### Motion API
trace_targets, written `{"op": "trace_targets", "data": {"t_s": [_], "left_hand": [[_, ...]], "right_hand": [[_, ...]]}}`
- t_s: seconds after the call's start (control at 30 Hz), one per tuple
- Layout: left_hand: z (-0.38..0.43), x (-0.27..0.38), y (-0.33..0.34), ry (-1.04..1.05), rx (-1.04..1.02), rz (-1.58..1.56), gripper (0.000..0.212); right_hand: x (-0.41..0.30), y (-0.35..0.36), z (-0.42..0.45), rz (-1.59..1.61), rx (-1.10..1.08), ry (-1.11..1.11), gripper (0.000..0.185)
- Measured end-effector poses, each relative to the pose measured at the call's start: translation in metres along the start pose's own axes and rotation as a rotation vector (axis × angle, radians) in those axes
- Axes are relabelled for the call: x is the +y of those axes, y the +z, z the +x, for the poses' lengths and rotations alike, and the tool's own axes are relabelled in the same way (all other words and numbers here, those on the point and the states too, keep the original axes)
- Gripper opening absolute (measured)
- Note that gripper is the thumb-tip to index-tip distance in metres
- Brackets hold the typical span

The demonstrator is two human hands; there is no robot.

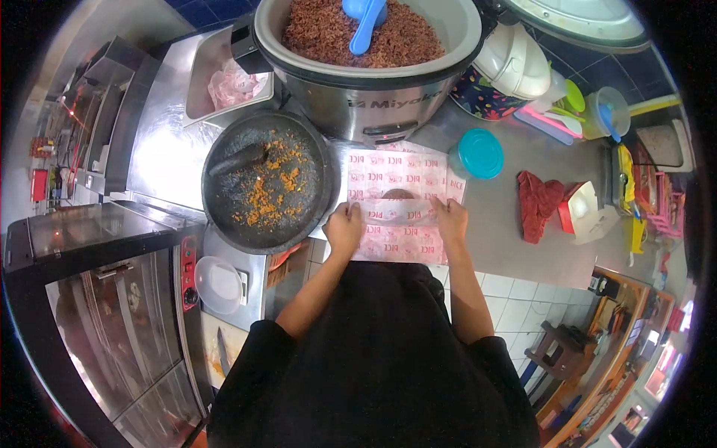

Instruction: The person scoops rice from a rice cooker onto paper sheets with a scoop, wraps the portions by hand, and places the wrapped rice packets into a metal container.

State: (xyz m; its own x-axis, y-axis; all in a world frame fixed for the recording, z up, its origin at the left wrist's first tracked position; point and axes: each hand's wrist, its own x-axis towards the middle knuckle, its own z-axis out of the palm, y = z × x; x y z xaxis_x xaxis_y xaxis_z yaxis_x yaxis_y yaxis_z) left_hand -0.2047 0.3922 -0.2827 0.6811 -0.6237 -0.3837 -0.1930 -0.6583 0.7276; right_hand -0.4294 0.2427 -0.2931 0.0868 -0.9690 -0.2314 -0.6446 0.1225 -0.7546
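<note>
Printed food wrapping paper [397,242] lies on the steel counter in front of me. My left hand [344,228] pinches the left end of a folded edge of this paper, and my right hand [451,223] pinches the right end. The folded strip between them partly covers a rounded brown portion [398,194], which looks like cooked brown or red rice; its lower part is hidden. More sheets of the same print lie beneath. Left of my left hand stands a dark stone mortar [229,201] with orange-brown crumbs and a stone pestle [238,159] in it.
Behind the paper stands a large rice cooker [369,106] holding brownish-red rice and a blue scoop [367,28]. A teal-lidded tub [480,154], a red cloth [536,204] and an opened carton [580,207] are at right. A steel pan [196,95] holds crumpled wrap; a glass-fronted cabinet [120,313] stands left.
</note>
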Motion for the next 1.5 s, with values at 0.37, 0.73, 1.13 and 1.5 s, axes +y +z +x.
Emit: {"op": "trace_targets", "data": {"t_s": [0.37,0.73,1.13,1.5], "left_hand": [[0.022,0.074,0.045,0.897,0.183,0.540,0.080],[0.043,0.068,0.046,0.960,0.034,0.451,0.082],[0.038,0.092,0.030,1.078,0.211,0.356,0.061],[0.071,0.094,0.001,1.158,-0.006,0.540,0.014]], "right_hand": [[-0.004,-0.021,-0.014,-0.242,-0.015,-0.090,0.041],[-0.012,-0.012,0.024,0.534,-0.336,0.163,0.051],[-0.036,-0.037,0.052,0.377,-0.587,-0.204,0.059],[-0.010,-0.037,0.021,-0.144,-0.346,0.051,0.031]]}}
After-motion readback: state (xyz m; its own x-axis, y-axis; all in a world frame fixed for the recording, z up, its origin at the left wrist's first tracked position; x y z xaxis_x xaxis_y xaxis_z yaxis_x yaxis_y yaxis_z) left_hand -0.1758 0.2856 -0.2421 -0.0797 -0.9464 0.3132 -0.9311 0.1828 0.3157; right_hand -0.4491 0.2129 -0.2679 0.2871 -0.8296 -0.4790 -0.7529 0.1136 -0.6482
